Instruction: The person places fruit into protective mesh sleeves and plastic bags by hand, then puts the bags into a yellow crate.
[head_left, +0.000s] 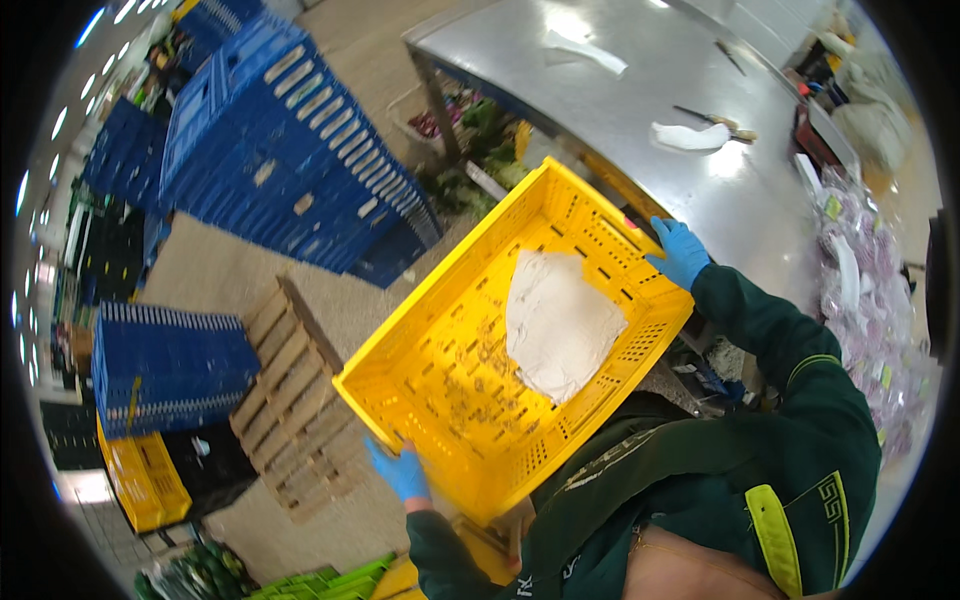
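Observation:
A yellow perforated plastic crate (442, 300) is held in front of my body, with dirt scattered on its floor and a crumpled whitish sheet (562, 326) lying in it. My left hand (400, 471), in a blue glove, grips the crate's near left end. At the opposite end, beside the steel table, my right hand (679, 253), also blue-gloved, holds the rim with its fingers over the edge.
Knives (709, 117) and white pieces lie on the stainless steel table (645, 90). Wrapped purple produce (862, 300) fills the right side. Blue crate stacks (277, 165) and a wooden pallet (300, 405) stand left. Leafy scraps (457, 191) lie under the table.

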